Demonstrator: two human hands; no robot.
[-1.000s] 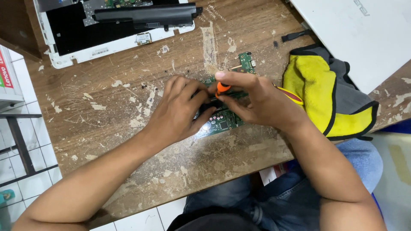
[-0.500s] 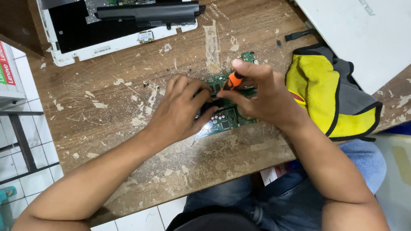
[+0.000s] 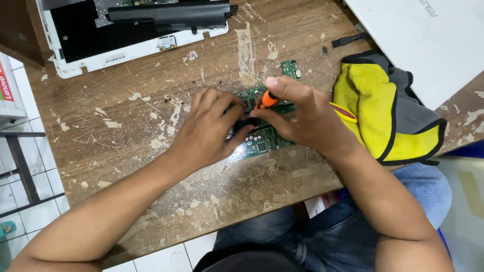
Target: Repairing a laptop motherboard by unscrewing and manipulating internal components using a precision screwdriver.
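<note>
Over the circuit board (image 3: 262, 143), both hands' fingers (image 3: 275, 85) unchanged, right pinching orange screwdriver (image 3: 266, 99).

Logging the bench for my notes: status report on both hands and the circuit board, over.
Right hand shut on orange-handled screwdriver, tip hidden. Left hand pressing on green circuit board, its grip unclear. Yellow cloth beside the right wrist, off the board.

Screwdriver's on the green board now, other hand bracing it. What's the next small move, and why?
Probably keep the left hand pressing the green circuit board and twist the orange-handled screwdriver in the right hand: its handle stands over the board, and the tip is hidden by fingers.
</note>
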